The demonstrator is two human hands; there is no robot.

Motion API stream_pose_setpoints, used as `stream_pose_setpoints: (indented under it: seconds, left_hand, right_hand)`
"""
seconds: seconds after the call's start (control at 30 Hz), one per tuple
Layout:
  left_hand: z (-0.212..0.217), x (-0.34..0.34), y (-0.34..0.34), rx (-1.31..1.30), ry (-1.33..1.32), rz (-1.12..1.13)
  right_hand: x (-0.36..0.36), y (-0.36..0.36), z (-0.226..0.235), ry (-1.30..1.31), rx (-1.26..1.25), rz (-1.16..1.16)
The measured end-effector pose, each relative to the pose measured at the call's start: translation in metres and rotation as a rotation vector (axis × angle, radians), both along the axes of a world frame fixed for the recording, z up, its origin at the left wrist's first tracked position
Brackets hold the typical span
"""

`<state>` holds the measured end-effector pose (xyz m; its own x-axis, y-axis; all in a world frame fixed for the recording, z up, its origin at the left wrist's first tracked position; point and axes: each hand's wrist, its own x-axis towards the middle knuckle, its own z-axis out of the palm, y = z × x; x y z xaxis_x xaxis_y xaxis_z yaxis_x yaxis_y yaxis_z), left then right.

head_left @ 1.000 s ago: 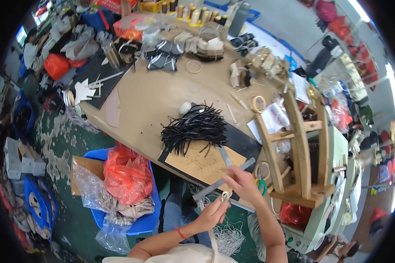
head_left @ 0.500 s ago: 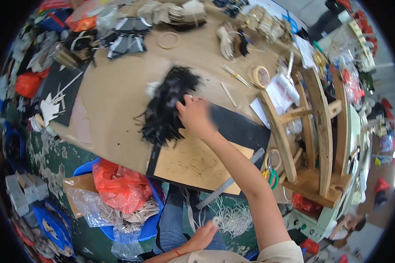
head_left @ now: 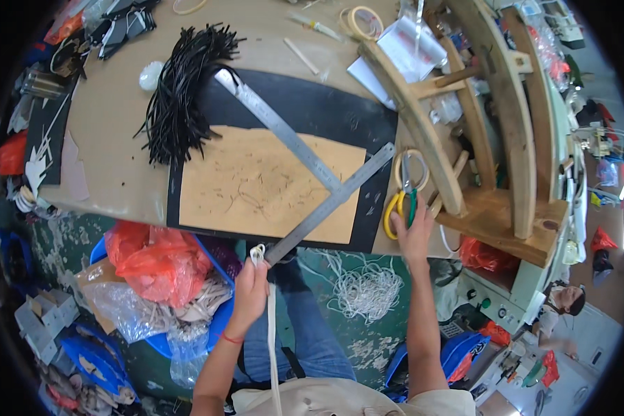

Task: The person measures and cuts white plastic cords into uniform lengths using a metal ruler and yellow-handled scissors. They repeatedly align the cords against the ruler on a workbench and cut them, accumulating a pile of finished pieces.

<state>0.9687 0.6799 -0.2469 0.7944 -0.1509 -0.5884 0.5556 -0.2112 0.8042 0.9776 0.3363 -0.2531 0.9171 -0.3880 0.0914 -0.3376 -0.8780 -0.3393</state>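
My left hand [head_left: 251, 288] is closed on a white cord [head_left: 271, 347] that hangs down toward my lap, just below the table's near edge. My right hand [head_left: 412, 232] rests its fingers on scissors with yellow and green handles [head_left: 403, 197] lying at the table's right front. A steel square ruler [head_left: 312, 173] lies across a tan cutting board [head_left: 256, 184] on a black mat [head_left: 326, 114]. A bundle of black strips [head_left: 184, 90] lies at the mat's far left corner.
A curved wooden frame [head_left: 478, 118] stands at the table's right. A blue bin with red and clear plastic bags [head_left: 156, 267] sits below left. A tangle of white cord [head_left: 364, 288] lies on the floor. Tape rolls [head_left: 360, 21] and clutter fill the far table.
My right hand pulled back from the black strip bundle to the scissors at the right front. My left hand rose to the table edge with the white cord. The view tilted closer.
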Motion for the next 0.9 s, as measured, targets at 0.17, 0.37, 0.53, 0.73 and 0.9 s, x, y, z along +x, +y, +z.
stream_pose_setpoints:
  seconds: [0.17,0.37,0.53,0.73,0.9]
  left_hand:
    - [0.017,-0.021,0.036,0.061,0.092,-0.056]
    - [0.041,-0.032,0.014,-0.233,0.306,-0.186]
    - [0.041,-0.013,-0.026,-0.357,0.262,-0.495]
    - [0.058,-0.009,-0.051,-0.339,0.124,-0.769]
    - [0.065,-0.012,-0.056,-0.304,0.170,-0.838]
  right_hand:
    - [0.000,-0.026,0.009,0.167,0.309,-0.039]
    - [-0.027,-0.001,0.031,0.018,0.484,-0.048]
    - [-0.089,0.051,0.060,0.250,1.119,-0.025]
    - [-0.066,0.108,0.069,0.281,1.656,0.075]
    - [-0.060,0.110,0.077,0.284,1.595,0.121]
